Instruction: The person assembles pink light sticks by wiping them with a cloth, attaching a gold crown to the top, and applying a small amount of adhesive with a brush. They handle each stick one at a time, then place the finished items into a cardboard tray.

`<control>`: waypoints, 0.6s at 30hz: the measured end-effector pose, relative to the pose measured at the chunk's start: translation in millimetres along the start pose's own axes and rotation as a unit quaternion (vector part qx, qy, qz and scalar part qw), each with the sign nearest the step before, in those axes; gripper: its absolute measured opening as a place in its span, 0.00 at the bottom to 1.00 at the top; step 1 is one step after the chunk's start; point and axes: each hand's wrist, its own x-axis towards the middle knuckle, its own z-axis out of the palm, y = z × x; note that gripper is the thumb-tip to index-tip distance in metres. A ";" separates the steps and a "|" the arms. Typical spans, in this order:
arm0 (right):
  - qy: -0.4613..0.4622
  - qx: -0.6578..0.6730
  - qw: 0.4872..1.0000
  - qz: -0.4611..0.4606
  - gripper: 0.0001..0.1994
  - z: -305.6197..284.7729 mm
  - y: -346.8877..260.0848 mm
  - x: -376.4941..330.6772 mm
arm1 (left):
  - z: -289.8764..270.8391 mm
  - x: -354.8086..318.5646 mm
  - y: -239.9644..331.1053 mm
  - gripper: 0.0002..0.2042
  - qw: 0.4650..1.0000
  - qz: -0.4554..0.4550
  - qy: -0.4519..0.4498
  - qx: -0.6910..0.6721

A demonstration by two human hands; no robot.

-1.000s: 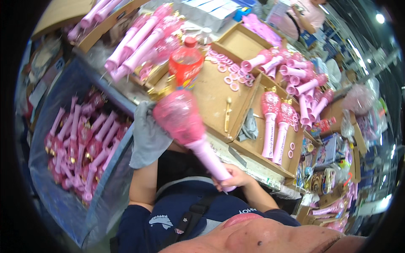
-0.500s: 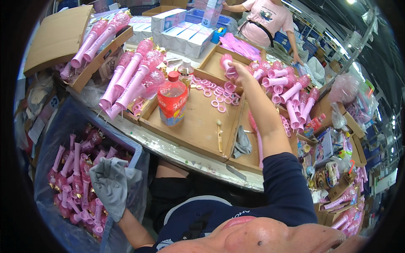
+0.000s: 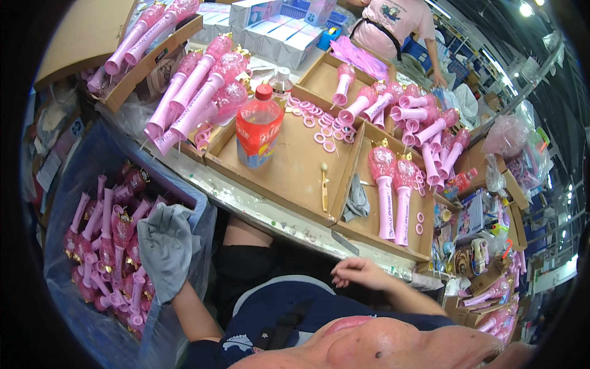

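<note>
Long worktable (image 3: 264,212), pale edge scuffed and flecked, runs aslant before me. Blue crates (image 3: 419,54) stand behind. Dark ceiling (image 3: 568,58) overhead; one lamp (image 3: 526,9) glares white.

A red-capped bottle (image 3: 258,130) stands near a clear bottle (image 3: 281,84). White boxes (image 3: 294,47) sit beside a blue tape dispenser (image 3: 328,39).

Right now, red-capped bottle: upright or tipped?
Upright: the bottle stands on its base in the cardboard tray, red cap topmost.
</note>
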 end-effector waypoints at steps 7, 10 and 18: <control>0.147 -0.400 0.830 0.361 0.14 -28.8 206.2 -74.8 | 13.1 5.4 -11.8 0.23 0.995 -0.002 0.100 -0.027; 0.172 -0.439 0.802 0.366 0.14 -69.7 226.7 -92.9 | 11.5 3.3 -16.8 0.19 0.979 0.066 0.039 0.188; 0.113 -0.558 0.765 0.302 0.15 -121.7 181.9 -63.0 | -6.8 -50.3 42.1 0.20 0.992 0.114 0.038 0.024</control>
